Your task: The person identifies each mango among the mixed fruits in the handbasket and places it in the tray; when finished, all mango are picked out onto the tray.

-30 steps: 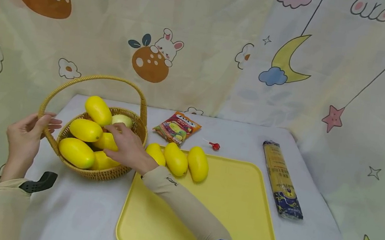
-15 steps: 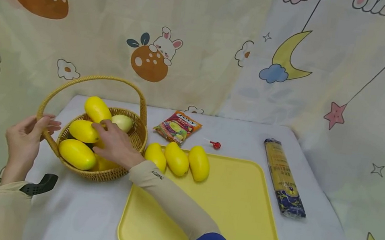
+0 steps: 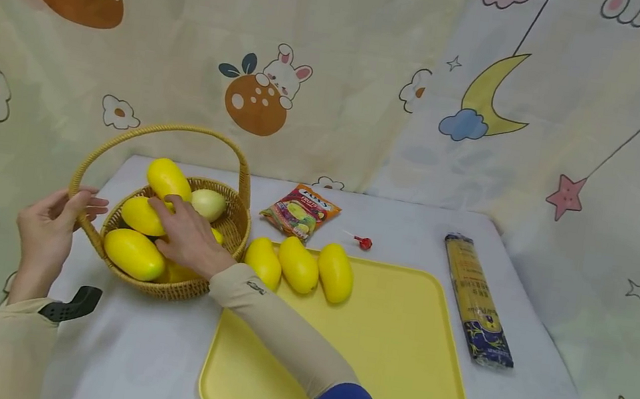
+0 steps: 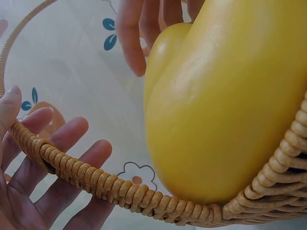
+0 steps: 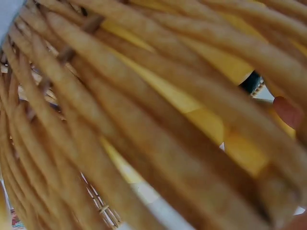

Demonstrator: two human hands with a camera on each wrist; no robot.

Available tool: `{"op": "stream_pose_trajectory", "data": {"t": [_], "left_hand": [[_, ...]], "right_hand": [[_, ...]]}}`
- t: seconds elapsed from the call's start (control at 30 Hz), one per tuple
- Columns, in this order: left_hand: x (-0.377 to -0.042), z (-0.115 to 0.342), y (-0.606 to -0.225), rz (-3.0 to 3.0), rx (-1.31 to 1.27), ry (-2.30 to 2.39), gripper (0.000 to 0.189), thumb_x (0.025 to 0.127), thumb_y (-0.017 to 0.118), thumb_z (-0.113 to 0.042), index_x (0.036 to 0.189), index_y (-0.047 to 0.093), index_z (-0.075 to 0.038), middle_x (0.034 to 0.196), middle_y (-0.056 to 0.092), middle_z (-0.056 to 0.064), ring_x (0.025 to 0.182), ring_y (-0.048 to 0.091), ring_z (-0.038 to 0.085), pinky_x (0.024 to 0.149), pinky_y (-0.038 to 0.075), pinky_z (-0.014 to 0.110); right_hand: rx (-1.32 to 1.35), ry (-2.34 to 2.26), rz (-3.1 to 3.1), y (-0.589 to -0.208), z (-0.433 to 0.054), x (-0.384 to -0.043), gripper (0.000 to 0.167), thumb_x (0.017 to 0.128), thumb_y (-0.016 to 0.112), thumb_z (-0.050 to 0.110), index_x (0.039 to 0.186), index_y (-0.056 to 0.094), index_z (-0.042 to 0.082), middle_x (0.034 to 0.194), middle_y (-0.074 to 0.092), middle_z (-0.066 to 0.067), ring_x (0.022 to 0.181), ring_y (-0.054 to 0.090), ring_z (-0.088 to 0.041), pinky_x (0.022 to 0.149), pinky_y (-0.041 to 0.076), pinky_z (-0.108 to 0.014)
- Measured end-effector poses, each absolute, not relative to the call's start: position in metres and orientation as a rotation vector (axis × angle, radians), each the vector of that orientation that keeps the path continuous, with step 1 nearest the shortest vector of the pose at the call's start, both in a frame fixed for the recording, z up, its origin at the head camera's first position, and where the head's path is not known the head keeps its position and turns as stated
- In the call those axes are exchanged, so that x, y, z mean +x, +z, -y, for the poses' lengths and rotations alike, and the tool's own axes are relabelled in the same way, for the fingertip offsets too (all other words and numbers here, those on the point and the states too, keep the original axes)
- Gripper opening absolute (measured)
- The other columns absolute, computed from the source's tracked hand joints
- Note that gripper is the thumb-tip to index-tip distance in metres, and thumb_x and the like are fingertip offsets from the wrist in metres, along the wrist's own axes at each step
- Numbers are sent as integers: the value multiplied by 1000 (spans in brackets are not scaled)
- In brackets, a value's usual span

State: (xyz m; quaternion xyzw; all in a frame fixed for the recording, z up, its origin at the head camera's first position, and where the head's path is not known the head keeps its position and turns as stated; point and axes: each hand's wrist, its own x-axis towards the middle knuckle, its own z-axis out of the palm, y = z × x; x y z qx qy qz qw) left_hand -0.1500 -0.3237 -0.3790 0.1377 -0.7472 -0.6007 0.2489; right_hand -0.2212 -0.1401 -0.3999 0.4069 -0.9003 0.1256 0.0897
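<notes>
The left hand holds the basket's arched handle low on its left side, thumb in front and fingers passing behind; in the left wrist view those fingers are spread rather than tightly wrapped. The right hand reaches into the basket with thumb and fingers moderately apart, the fingertips over the right end of a yellow fruit. Its palm hides what is underneath, so I cannot tell whether it grips anything.

The wicker basket stands upright toward the far left corner of the table. More yellow fruits fill its left and near parts: an upper fruit at the back, a lower fruit by the near left rim, others partly covered. A pale round item sits behind the right hand.

Right of the basket is a yellow tray; three fruits lie side by side at its far left corner. Beyond its far edge lie a snack bag and a red lollipop; along its right edge, a spaghetti packet.
</notes>
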Motion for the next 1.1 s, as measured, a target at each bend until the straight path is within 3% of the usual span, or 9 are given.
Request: {"op": "stream_pose_trajectory", "data": {"t": [0.2,0.43,0.63,1.1], "left_hand": [[-149,324,-379,2014,359,-1669,35,93,62,-29,118,66,-4,86,71,-13,81,67,1,74,49,6],[-149,326,-380,1978,377,-1726,37,91,63,-29,117,66,-4,84,71,-12,79,67,1,72,49,6],[-151,324,-379,1993,372,-1723,38,91,63,-30,118,66,-3,85,71,-12,79,67,1,72,49,6],[-148,323,-377,1952,380,-1766,36,91,63,-28,117,66,-3,84,71,-11,79,67,1,72,49,7]], "right_hand": [[1229,400,2720,-397,144,-221,64,91,65,26,146,33,23,142,40,-4,115,51,-13,76,50,-18],[1256,390,2763,-395,147,-221,64,93,63,26,148,31,26,146,37,-2,120,49,-12,89,47,-17],[1247,389,2727,-398,146,-222,61,93,63,25,146,35,25,145,39,-3,116,52,-13,85,48,-16],[1237,400,2757,-399,146,-221,59,94,61,26,147,34,25,145,38,-2,118,50,-11,89,46,-15]]}}
